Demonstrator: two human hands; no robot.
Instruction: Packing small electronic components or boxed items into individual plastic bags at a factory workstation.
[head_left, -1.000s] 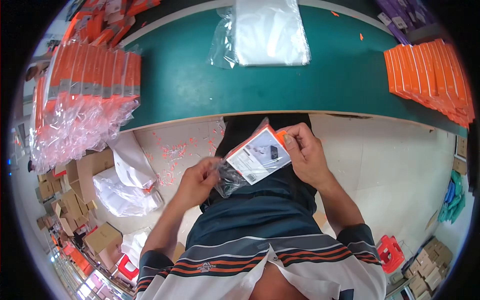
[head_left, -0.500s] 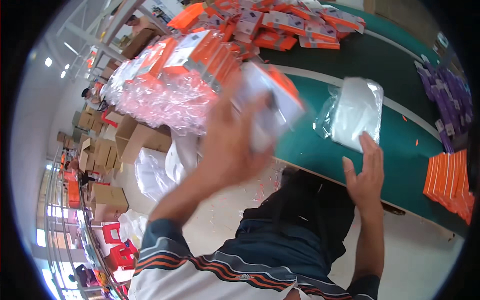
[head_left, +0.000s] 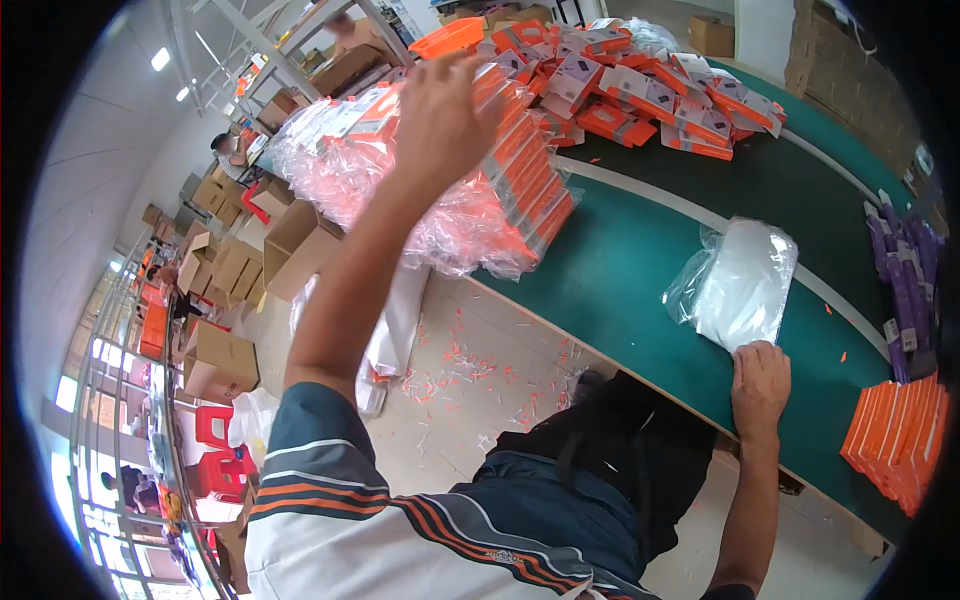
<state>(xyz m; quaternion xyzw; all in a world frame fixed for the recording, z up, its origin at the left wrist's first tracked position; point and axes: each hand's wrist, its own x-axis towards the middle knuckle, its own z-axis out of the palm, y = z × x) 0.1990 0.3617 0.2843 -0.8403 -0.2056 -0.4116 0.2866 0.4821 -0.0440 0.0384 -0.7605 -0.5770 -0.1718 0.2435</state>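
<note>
My left hand (head_left: pixel 445 115) is raised at the top of a heap of orange-and-white boxes in clear film (head_left: pixel 400 225), its thumb apart from its fingers. The hand looks open, though the box tops behind it are partly covered. Beside it, a slanting column of stacked boxes (head_left: pixel 530 175) faces the belt. On the green table (head_left: pixel 620 270) lies a flat stack of clear plastic bags (head_left: pixel 745 280). My right hand (head_left: pixel 760 385) is closed on the near end of that stack, its fingertips curled against the plastic.
Loose orange-and-white boxes (head_left: pixel 640 90) lie piled on the dark belt (head_left: pixel 800 200). Purple packs (head_left: pixel 905 285) and a row of orange boxes (head_left: pixel 900 445) stand at the right. Cartons (head_left: pixel 220 365), red stools (head_left: pixel 220 470) and paper scraps (head_left: pixel 470 370) are on the floor. Other people sit far left.
My left hand has moved up and away from the table with the box it held, now over the heap. My right hand has closed on the bags' near end. The view has shifted.
</note>
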